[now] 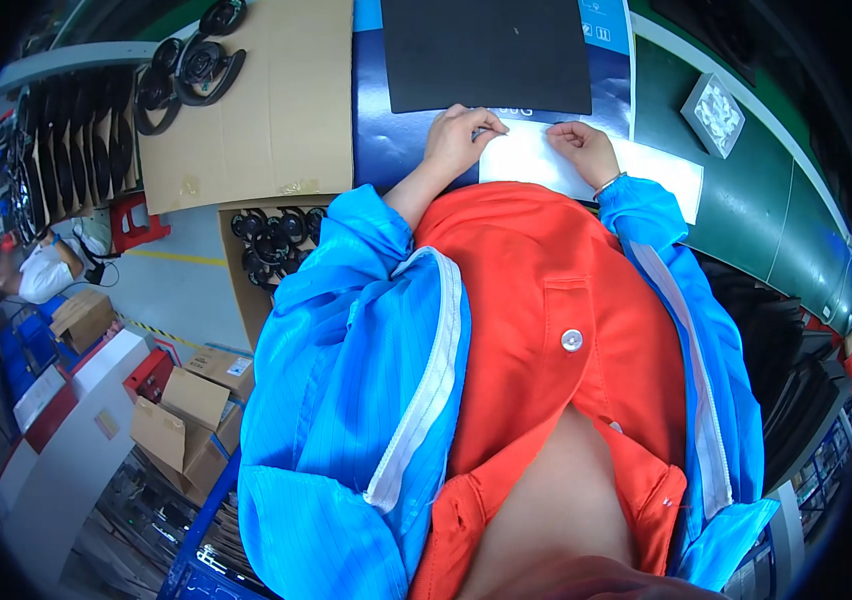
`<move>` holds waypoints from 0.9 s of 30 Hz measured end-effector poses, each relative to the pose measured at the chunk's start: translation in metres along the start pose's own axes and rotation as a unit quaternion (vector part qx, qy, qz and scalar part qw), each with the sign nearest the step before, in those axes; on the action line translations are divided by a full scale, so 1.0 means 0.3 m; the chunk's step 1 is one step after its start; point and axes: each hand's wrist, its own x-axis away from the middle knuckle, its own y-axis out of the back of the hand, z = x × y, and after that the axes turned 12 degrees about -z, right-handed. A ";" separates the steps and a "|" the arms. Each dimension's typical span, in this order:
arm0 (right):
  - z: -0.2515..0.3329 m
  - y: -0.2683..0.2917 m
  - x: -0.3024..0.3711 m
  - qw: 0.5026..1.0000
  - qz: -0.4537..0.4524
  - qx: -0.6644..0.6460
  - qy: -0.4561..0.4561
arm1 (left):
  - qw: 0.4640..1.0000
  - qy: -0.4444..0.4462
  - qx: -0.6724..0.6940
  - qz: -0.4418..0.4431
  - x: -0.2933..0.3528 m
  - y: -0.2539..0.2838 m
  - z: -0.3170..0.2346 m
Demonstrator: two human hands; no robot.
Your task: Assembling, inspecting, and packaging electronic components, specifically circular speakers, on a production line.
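Observation:
Both my hands are close together over white sheets [531, 160] at the near edge of the work surface. My left hand [459, 143] is closed, thumb and forefinger pinched at the sheet's upper left. To the right, my right hand [586, 155] is also closed, its fingertips together over the white area. Whatever lies between the fingertips is too small or washed out to make out. Just beyond my hands lies a flat black sheet [486, 55] on a blue printed board [371, 110].
Black headphones [201, 62] lie on a cardboard sheet [276, 100] at left; an open carton [236, 270] below holds several more. On the green table [746, 200] at right stands a small box [714, 115] of white pieces. A person [46, 270] is at far left.

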 end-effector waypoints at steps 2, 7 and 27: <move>-0.016 -0.002 -0.006 1.000 0.000 -0.003 0.000 | 0.997 -0.078 -0.011 -0.023 0.000 -0.003 0.020; -0.019 -0.003 -0.006 0.999 0.008 0.036 0.011 | 0.992 -0.095 -0.036 -0.069 0.017 -0.023 0.010; -0.005 0.005 0.006 0.998 0.014 0.057 0.033 | 0.989 -0.055 -0.123 -0.062 0.045 -0.021 -0.053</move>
